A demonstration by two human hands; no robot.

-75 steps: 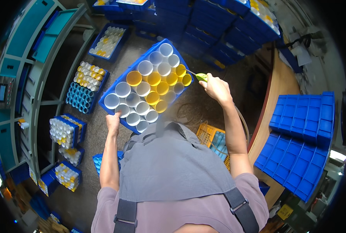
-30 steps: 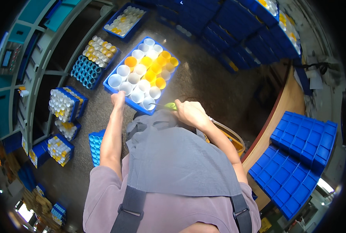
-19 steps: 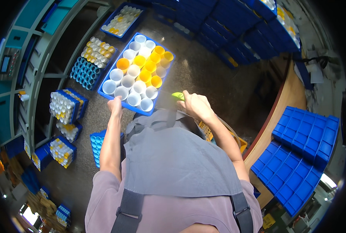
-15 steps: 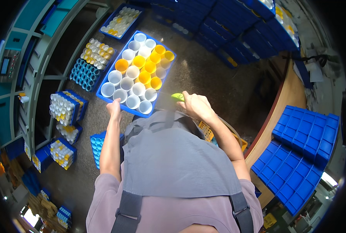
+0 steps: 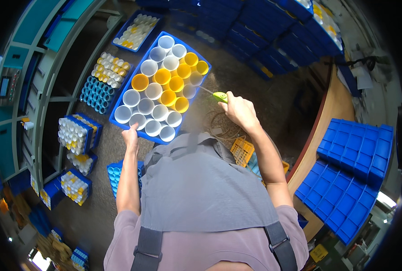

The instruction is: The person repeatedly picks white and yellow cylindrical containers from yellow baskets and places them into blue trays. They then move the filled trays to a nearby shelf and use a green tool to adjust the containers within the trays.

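Observation:
A blue crate (image 5: 119, 97) packed with upright white and yellow tubes sits in front of me, held up at waist height. My left hand (image 5: 130, 134) grips its near edge. My right hand (image 5: 238, 108) is shut on a green-handled tool (image 5: 219, 96) whose thin metal tip points at the crate's right side, close to the yellow tubes (image 5: 175, 85). A grey apron (image 5: 201, 185) hangs down my front and hides the floor under the crate's near corner.
More blue crates of white, yellow and blue tubes (image 5: 100, 86) stand on the floor at left beside teal shelving (image 5: 38, 58). Stacked blue bins (image 5: 354, 171) lie at right past a curved wooden counter (image 5: 323, 122). A yellow basket (image 5: 242, 151) sits below my right arm.
The crate of tubes has come closer and tilted, with my left hand staying on its edge. My right hand with the green tool moved up toward the crate's right side.

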